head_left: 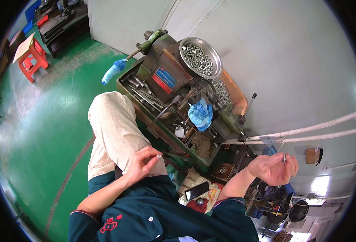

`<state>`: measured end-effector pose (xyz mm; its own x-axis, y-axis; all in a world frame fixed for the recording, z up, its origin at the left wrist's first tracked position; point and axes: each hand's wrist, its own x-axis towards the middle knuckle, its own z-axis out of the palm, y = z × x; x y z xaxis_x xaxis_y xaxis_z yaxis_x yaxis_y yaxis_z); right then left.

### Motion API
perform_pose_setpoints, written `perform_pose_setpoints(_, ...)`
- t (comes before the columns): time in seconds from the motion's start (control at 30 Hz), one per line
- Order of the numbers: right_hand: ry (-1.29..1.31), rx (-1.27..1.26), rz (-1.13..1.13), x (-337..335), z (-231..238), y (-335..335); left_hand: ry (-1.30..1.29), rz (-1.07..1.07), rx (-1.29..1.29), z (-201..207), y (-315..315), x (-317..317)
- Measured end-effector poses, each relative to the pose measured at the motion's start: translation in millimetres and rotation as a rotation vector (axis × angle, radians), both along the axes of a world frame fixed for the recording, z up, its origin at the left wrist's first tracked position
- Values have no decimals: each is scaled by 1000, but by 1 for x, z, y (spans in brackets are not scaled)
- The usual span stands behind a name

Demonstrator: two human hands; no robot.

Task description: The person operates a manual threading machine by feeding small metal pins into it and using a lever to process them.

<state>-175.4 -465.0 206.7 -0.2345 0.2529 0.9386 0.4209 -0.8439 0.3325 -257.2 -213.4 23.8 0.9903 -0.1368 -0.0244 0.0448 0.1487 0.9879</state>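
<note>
My left hand (142, 164) rests over my thigh, closed in a pinch on a small shiny metal piece (159, 156) at the fingertips. Out to the right and raised, my right hand (274, 167) has its fingers curled round a small metal pin (284, 157). Between and beyond the hands stands an oily green bench machine (162, 76), with a blue-wrapped part (201, 114) near its middle. On top of it a round steel bowl (217, 69) holds many small metal pins (197, 59).
An orange basket (233, 86) with more small metal parts sits behind the machine. A blue-wrapped lever (114, 71) juts out left. Tools lie in the machine's tray (143, 92). A phone (197, 191) lies near my lap. A red stool (33, 60) stands far left.
</note>
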Motion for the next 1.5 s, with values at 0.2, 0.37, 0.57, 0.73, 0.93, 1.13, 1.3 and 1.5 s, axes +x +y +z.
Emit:
perform_pose_setpoints(0.2,338,117,-435,46,-16,-22,-111,-43,132,-2,-1,3)
perform_pose_setpoints(0.37,701,234,-254,44,-39,-9,-12,-5,30,-5,-7,1)
perform_pose_setpoints(0.57,1438,-327,397,5,-71,65,30,-18,-23,-4,-8,3)
perform_pose_setpoints(0.73,1657,-454,668,-13,-88,87,-53,-86,87,11,-2,9)
perform_pose_setpoints(0.93,1762,-541,727,-13,-90,82,-86,-196,105,22,1,8)
perform_pose_setpoints(1.13,1820,-502,848,-10,-95,80,-79,-352,33,23,3,12)
perform_pose_setpoints(1.3,1850,-434,918,2,-88,77,62,-392,-55,24,1,16)
perform_pose_setpoints(1.5,1557,15,385,74,-99,36,-136,-158,162,35,32,39)
